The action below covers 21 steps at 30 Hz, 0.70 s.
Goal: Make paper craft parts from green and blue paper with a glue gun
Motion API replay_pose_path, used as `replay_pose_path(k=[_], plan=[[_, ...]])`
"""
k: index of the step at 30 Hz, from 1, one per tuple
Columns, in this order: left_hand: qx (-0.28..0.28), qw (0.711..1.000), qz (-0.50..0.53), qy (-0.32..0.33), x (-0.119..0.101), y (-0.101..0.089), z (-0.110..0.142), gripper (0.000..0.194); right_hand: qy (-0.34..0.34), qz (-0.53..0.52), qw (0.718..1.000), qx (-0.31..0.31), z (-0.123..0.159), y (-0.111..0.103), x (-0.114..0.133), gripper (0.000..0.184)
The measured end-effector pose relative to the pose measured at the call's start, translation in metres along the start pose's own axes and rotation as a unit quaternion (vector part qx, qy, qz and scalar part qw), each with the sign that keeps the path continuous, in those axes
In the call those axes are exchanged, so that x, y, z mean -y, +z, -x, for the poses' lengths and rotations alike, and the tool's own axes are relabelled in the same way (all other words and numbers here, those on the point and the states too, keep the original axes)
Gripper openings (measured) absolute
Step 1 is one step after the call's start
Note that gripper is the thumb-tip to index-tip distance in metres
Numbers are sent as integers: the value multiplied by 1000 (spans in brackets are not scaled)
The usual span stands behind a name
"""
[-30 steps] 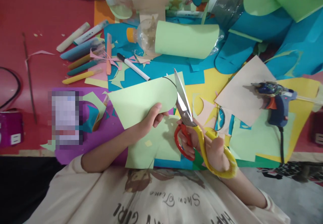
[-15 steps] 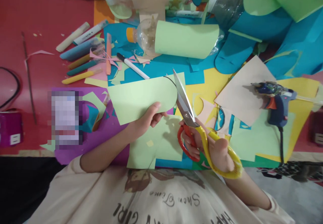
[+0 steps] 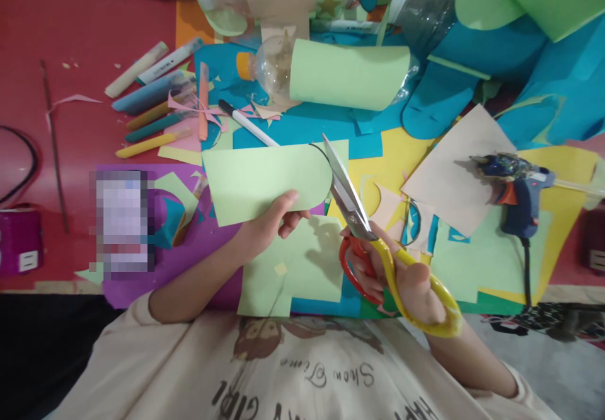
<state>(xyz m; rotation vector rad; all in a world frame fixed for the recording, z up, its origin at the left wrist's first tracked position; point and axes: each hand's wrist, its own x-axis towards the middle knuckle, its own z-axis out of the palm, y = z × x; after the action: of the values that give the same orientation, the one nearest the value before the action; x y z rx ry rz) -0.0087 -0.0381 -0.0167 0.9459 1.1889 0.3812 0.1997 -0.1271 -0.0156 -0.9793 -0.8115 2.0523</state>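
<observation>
At the rounded edge of green paper (image 3: 258,180) — scissors (image 3: 350,202).

**Paper-craft workspace**

This is a craft-making spot, set up on a red tabletop (image 3: 87,136); it is spread with coloured sheets (image 3: 401,149) in blue, yellow, purple and green; felt-tip markers (image 3: 147,94) lie clustered at 10 o'clock, and paper offcuts (image 3: 169,221) at 9 o'clock; a glue gun (image 3: 522,209) sits at 3 o'clock, scissors (image 3: 355,219) at 4 o'clock; near 12 o'clock lies a paper-wrapped plastic bottle (image 3: 350,74); whether the room is a home or a classroom cannot be told.
</observation>
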Motion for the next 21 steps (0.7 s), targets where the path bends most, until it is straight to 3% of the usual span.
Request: replay_pose_path(k=[11, 21], plan=[[-7, 1000, 20, 5, 4, -3, -2, 45, -12, -1, 1000, 2, 0, -1, 2, 64], [-17, 998, 53, 42, 8, -6, -2, 44, 16, 46, 999, -16, 7, -7, 2, 75]])
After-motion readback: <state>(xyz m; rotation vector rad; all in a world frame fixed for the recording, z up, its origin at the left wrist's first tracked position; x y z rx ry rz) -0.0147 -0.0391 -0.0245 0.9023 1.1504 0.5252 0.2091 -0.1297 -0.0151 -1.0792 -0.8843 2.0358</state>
